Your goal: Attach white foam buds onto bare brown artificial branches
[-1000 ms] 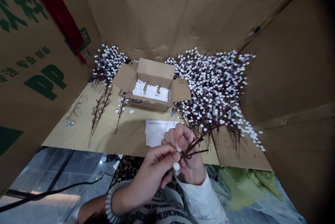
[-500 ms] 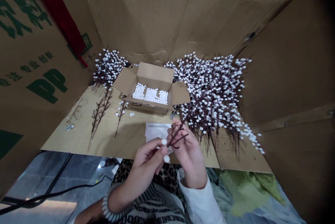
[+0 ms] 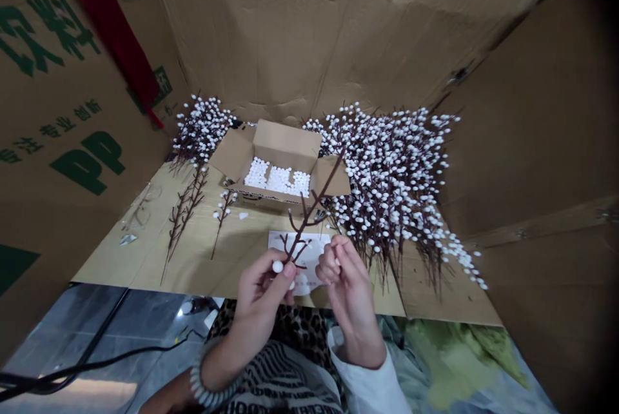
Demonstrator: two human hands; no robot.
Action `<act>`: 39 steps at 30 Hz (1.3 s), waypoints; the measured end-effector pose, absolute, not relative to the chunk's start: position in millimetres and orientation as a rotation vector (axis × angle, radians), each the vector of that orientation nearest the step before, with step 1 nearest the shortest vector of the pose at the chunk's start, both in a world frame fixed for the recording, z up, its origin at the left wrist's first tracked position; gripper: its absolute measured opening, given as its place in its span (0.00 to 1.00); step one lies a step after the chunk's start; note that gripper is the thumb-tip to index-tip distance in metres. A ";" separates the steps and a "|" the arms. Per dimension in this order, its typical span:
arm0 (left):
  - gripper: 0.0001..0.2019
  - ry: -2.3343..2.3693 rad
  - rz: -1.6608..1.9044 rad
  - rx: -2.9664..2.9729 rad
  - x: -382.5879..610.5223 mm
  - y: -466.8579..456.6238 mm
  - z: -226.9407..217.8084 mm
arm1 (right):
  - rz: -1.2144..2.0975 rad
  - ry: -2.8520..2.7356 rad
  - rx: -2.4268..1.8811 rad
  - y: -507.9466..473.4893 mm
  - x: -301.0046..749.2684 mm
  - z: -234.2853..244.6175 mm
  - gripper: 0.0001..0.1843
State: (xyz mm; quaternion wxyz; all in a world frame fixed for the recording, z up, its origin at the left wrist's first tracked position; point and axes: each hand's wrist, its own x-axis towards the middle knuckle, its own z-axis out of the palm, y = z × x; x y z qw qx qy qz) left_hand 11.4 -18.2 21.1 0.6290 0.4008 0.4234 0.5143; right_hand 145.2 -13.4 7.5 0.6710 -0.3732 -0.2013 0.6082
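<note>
My left hand [image 3: 261, 295] pinches the lower stem of a brown artificial branch [image 3: 304, 224], which leans up and to the right with bare twigs. A white foam ball [image 3: 277, 266] shows by the thumb and forefinger, and another is partly hidden below it. To the right of the branch, my right hand [image 3: 345, 278] is closed with its fingertips pressed together, apart from the stem; whatever it may hold is hidden. Beyond both hands stands an open cardboard box [image 3: 271, 196] containing many white balls [image 3: 280, 178]. A white paper [image 3: 309, 282] lies beneath the hands.
Finished white-berry branches [image 3: 387, 175] are heaped at right, with a smaller bunch [image 3: 203, 124] at back left. Bare branches [image 3: 184, 217] and a partly berried branch [image 3: 222, 217] lie left of the box. Cardboard walls [image 3: 300, 33] enclose the table.
My right hand has come off the branch and closed its fingers. The branch, held in my left hand, now points up and away, and the left hand has shifted slightly left.
</note>
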 end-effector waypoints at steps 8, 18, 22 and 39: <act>0.07 1.064 1.356 1.129 13.0 -13.9 27.0 | 1.158 -0.698 -0.906 -24.1 139.0 13.6 0.09; 0.04 1.170 1.498 1.392 11.0 -11.4 29.9 | 0.942 -0.831 -0.961 -38.1 126.3 22.2 0.12; 0.04 1.259 1.550 1.480 9.9 -12.8 26.5 | 0.907 -0.887 -0.930 -36.5 126.6 21.8 0.12; 0.08 1.221 1.652 1.689 10.2 -16.3 19.6 | 0.941 -0.892 -0.982 -34.1 126.6 13.6 0.11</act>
